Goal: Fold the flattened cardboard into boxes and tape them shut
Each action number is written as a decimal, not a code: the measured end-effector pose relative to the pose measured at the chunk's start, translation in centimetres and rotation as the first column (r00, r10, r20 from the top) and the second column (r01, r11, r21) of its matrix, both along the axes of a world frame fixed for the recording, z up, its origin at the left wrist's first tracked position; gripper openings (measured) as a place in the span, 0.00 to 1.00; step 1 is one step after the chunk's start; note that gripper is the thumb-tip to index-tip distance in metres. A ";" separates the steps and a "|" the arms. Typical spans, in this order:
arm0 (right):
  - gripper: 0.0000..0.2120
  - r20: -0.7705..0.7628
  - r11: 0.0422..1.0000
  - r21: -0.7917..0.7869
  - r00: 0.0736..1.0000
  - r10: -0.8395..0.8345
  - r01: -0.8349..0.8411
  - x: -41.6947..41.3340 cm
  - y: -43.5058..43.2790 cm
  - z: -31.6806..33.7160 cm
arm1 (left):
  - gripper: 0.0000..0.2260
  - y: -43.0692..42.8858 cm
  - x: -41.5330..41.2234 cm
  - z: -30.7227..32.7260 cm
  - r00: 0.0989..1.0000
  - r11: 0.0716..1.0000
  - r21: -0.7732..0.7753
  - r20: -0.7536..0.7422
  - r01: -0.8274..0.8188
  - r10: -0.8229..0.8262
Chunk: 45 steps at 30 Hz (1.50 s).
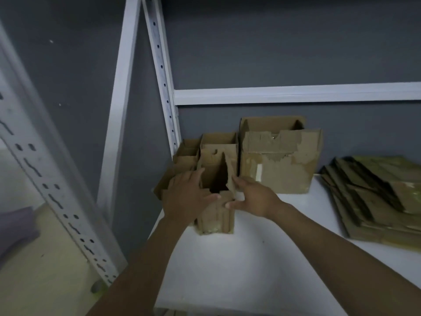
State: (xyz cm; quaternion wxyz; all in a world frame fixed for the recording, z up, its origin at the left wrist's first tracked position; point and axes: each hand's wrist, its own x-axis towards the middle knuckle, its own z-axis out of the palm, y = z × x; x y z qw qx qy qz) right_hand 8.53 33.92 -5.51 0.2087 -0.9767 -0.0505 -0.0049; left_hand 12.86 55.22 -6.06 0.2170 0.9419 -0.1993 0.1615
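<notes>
Worn small box (216,217), top open; left hand (185,198), right hand (254,199): fingers (210,197) straight, pressing flaps.

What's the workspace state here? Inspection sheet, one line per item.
surface: white shelf board; the boxes and the stack stand on it.
job's things: small box upright, top flaps open; two smaller open boxes and a torn large box behind it; flattened cardboard stack at right; no tape roll seen.
clutter: nothing seen.
grips: left hand lies flat on the small box's left flap; right hand has fingers on the right flap and thumb on the front wall.
cables: nothing seen.
surroundings: white slotted rack uprights, grey wall; blurred purple object lower left.
</notes>
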 end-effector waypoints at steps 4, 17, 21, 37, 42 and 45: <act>0.25 0.117 0.972 -0.232 0.993 0.004 0.023 -2.8 -3.6 2.2 | 0.28 -3.5 -2.6 3.1 0.987 0.980 0.178 0.124 0.083 -0.106; 0.20 0.149 0.857 -0.445 0.965 -0.215 0.260 -17.8 -27.3 4.6 | 0.23 -28.8 -12.8 2.6 0.984 0.916 0.361 -0.039 0.175 -0.173; 0.19 0.116 0.836 -0.437 0.943 -0.313 0.332 -21.2 -35.1 4.0 | 0.21 -36.6 -14.8 2.0 0.968 0.911 0.326 -0.076 0.251 -0.239; 0.34 -0.008 0.952 -0.284 0.992 -0.125 0.118 -16.1 -51.2 -4.2 | 0.29 -52.4 -10.9 -1.9 0.916 0.966 -0.010 -0.313 0.260 -0.250; 0.46 0.055 0.985 -0.128 0.992 -0.112 0.118 -15.9 -52.3 -7.6 | 0.26 -54.7 -10.5 -2.1 0.865 0.938 -0.339 -0.489 -0.073 -0.109; 0.43 0.118 0.992 -0.050 0.987 -0.106 0.113 -16.2 -53.1 -8.1 | 0.18 -55.8 -10.4 -2.0 0.815 0.857 -0.478 -0.565 -0.194 -0.131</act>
